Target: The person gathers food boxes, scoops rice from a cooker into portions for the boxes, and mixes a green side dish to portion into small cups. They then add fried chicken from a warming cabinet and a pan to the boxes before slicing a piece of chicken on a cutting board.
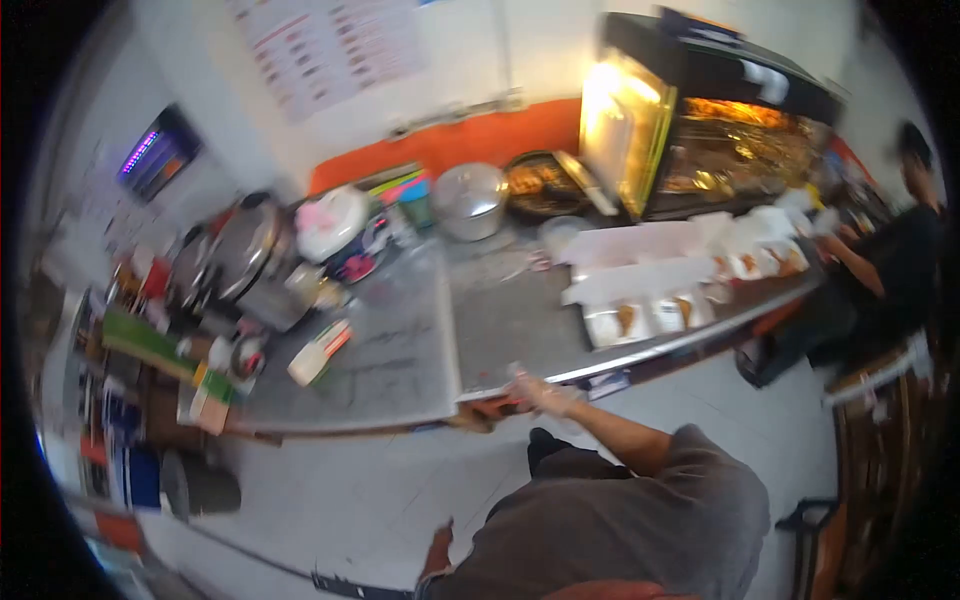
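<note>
My right hand (pixel 545 393), in a clear plastic glove, reaches to the front edge of the metal counter (pixel 400 330). Motion blur smears its fingers, and I cannot tell whether they hold anything. My left hand (pixel 438 550) hangs low beside my body over the floor, small and blurred. To the right of my right hand, open white boxes (pixel 620 322) with pieces of brown food line the counter. A white and green pack (pixel 320 352) with a red end lies on the counter to the left.
A lit glass food warmer (pixel 740 150) stands at the back right. Near it are a lidded pot (pixel 470 202) and a dark pan (pixel 540 182) of food. Large metal pots (pixel 262 262) crowd the left. Another person (pixel 870 270) works at the far right. A grey bin (pixel 202 483) stands on the floor.
</note>
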